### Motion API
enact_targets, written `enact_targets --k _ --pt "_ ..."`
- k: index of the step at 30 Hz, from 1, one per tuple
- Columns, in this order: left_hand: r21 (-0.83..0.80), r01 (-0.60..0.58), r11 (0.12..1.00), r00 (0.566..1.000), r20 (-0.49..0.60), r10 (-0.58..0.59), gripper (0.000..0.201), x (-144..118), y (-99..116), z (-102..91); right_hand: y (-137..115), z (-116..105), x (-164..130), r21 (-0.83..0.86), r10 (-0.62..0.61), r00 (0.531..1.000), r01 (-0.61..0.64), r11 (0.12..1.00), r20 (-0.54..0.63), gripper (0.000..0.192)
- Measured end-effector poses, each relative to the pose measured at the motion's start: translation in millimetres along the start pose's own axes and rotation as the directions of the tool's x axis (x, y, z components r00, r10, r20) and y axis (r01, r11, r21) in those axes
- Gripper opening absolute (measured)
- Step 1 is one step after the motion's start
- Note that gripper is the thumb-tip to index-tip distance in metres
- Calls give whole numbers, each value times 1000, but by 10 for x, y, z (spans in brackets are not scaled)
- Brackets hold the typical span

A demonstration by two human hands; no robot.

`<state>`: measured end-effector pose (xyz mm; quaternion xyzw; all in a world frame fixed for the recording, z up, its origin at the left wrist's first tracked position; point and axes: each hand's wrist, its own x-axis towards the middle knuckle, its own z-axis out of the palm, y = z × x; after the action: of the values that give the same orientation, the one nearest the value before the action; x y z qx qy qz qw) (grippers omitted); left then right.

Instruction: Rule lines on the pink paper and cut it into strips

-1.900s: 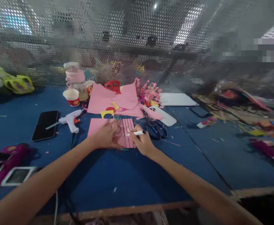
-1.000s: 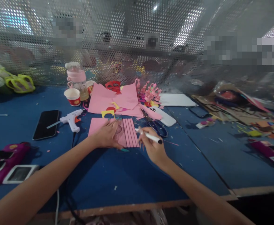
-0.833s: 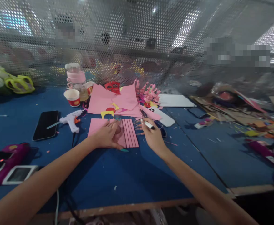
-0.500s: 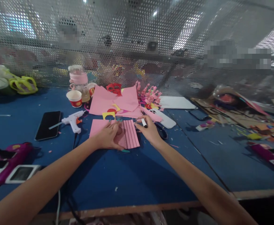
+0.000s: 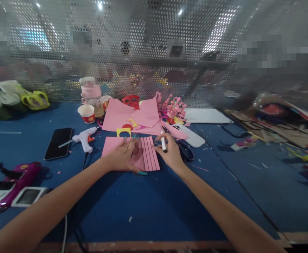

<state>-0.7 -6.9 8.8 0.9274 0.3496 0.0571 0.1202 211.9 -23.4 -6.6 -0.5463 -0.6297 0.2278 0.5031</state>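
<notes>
Left hand spread flat, right hand gripping the marker over a lined pink sheet!

And there's the left hand [image 5: 121,157], fingers fanned, pressing a see-through template [image 5: 139,160] onto the pink sheet [image 5: 152,160]; the right hand [image 5: 171,153] pinches a white marker [image 5: 163,143], black end toward the table's near edge, just beside the sheet's lined right side. The sheet lies mid-table, between near and far edges of the blue table [image 5: 133,200]. Just beyond, a yellow cut-out [image 5: 123,132]; leftward, a glue gun [image 5: 84,138] tops a black phone [image 5: 58,144]; toward the far edge, a paper cup [image 5: 87,114] fronts a bottle [image 5: 91,92].
</notes>
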Motion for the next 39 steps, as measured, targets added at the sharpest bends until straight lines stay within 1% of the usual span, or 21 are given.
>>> enact_targets --k 5,8,12,18,24,31,34,39 --pt "12 20 1000 1000 9 -20 95 4 26 -25 -45 20 -23 75 59 998 -60 995 18 35" --pt "13 35 999 999 23 -35 97 10 55 -32 -96 11 -28 123 61 998 -65 990 34 40" --pt "-17 13 1000 1000 7 -13 101 -7 63 -16 -111 -4 -15 122 64 997 -69 990 45 43" --pt "-21 -8 1000 1000 7 8 103 -52 0 -3 -42 -6 10 135 64 996 -72 988 62 44" --pt "1 -47 999 998 -33 47 103 -83 -41 35 12 -52 40 80 10 998 -15 997 58 42" --pt "41 -36 999 997 -65 39 103 -97 7 103 3 -102 26 -37 -50 995 54 998 82 33" --pt "38 -54 998 995 -78 57 100 -96 13 117 20 -100 20 -58 -57 995 62 996 84 31" --pt "15 -64 998 996 -56 65 96 -87 26 116 64 -91 22 -118 -84 994 91 989 67 24"
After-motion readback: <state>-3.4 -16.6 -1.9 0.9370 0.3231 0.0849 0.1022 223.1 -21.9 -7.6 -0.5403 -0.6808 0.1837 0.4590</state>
